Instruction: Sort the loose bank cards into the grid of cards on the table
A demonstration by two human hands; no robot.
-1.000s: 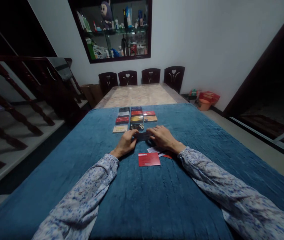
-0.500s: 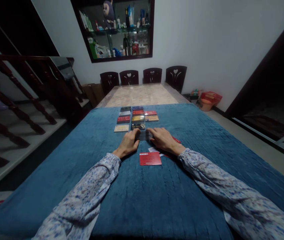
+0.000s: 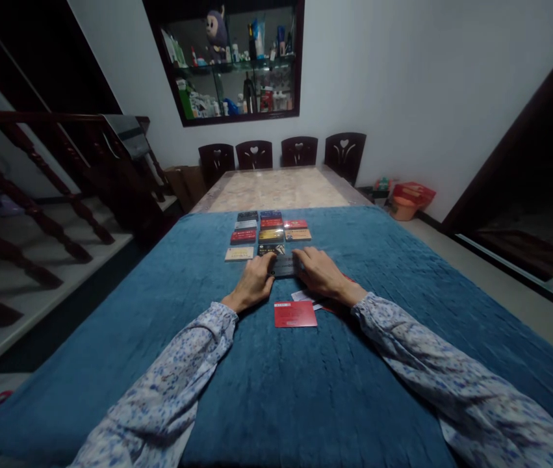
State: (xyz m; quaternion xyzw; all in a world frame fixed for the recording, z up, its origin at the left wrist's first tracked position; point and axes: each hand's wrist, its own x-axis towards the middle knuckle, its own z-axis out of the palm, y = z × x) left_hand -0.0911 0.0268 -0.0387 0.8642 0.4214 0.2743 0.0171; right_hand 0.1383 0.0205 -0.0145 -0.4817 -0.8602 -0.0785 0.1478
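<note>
Head view: apart, our left hand (image 3: 253,282) and right hand (image 3: 323,275) grip opposite ends of 1 grey card (image 3: 284,266), just nearer us than a black card (image 3: 270,249); 1 red card (image 3: 295,314) lies closer.

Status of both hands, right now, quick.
Left hand: closed on left end of the dark card stack.
Right hand: closed on its right end.

The right hand (image 3: 323,274) hides one end of the gray card (image 3: 284,266); the tablecloth (image 3: 159,299) is cut off at its near right corner.
</note>
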